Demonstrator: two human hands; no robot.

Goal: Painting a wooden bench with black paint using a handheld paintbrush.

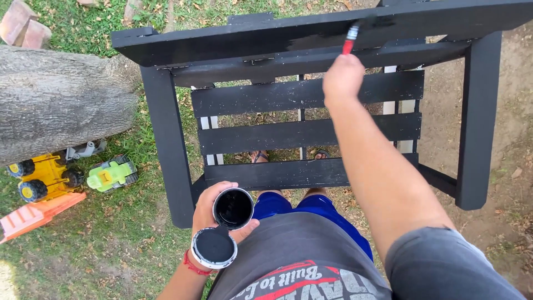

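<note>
Mostly, the slatted wooden bench point(311, 105) wears black paint already: its legs, side rails and three broad cross slats read black, and a wet, glossier streak lies along the top board at about one o'clock. Judging by what shows, bare pale wood remains only on the thin uprights behind the slats, near nine and three o'clock of the frame's middle, and on the stretch of top board that looks duller.

At twelve to one o'clock, the right hand point(343, 80) is reached out with fingers closed round the red-handled paintbrush point(351, 39), whose bristle end rests on that top board. At six to seven o'clock, close to the body, the left hand point(214, 214) curls its fingers round a small round tin of black paint point(233, 208), open at the top. The tin's round lid point(214, 247), black on its inner face with a white rim, is tucked just below the tin against the same hand, touching it. A red cord bracelet point(194, 265) sits at that wrist.

Outdoors, the ground is patchy grass point(111, 233) with dry leaves, giving way to bare earth toward three o'clock. A thick grey tree trunk point(55, 100) lies at nine to ten o'clock, with yellow, green and orange plastic toy vehicles point(61, 180) just below it, well apart from the bench. Reddish bricks point(25, 25) sit at eleven o'clock.
</note>
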